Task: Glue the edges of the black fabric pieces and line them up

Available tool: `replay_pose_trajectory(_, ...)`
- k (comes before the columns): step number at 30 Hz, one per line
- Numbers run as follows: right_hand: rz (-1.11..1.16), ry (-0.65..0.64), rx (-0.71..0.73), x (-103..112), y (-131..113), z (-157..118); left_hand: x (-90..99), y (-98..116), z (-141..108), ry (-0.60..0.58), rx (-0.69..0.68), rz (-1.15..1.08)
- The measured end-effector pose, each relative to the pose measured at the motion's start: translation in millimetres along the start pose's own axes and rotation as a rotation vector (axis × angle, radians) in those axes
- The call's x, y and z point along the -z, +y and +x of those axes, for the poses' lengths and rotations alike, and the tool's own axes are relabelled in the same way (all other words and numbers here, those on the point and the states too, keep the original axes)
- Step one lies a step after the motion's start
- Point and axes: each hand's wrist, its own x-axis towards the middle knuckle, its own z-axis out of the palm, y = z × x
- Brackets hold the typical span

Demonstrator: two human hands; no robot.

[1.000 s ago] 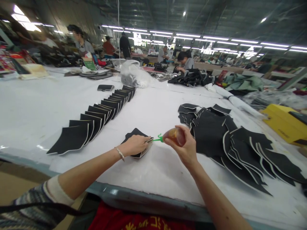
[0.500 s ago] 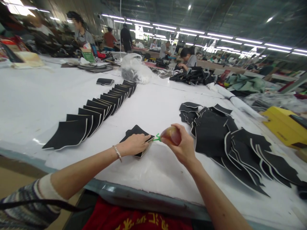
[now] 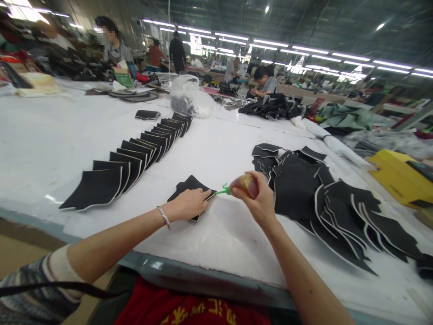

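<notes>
My left hand point(image 3: 191, 204) presses on a black piece point(image 3: 189, 184) with pale edges, its fingers together near the piece's right corner. My right hand point(image 3: 259, 198) is wrapped round an amber squeeze bottle point(image 3: 242, 186). The bottle's green nozzle point(image 3: 223, 190) points left, its thin tip at or very near the corner of the black piece. Part of the piece is hidden under my left hand. A curved row of overlapping black pieces point(image 3: 93, 187) lies to the left, and a loose heap of similar pieces point(image 3: 296, 185) to the right.
A yellow box point(image 3: 402, 176) stands at the right of the white table point(image 3: 223, 144). A clear plastic bag point(image 3: 189, 97) and a small black piece point(image 3: 147, 115) lie farther back. The table's front edge point(image 3: 203, 275) runs below my arms. Several people are in the background.
My right hand has shifted slightly right with the bottle, and the nozzle now shows more of its length. My left hand stays on the black piece, nearly unmoved.
</notes>
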Motion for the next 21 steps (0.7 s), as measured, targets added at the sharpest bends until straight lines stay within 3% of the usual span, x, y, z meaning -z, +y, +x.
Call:
replay_pose_trajectory(6, 0.138, -0.136, -0.051, 0.8, 2.6, -7.9, 0.5, -0.7, -2.0, -0.006, -0.001, -0.006)
replay_pose_trajectory(12, 0.125, -0.038, -0.080, 0.3, 7.7, -8.9, 3.3, -0.4, -3.2, -0.015, 0.010, -0.021)
replay_pose_trajectory(17, 0.247, -0.194, -0.113, 0.5, 2.2, -17.5, 5.4, 0.9, -5.3, -0.023, 0.004, -0.013)
replay_pose_trajectory(21, 0.214, -0.122, -0.121, 0.7, 4.6, -17.6, 6.0, 1.9, -7.1, -0.027, 0.000, 0.012)
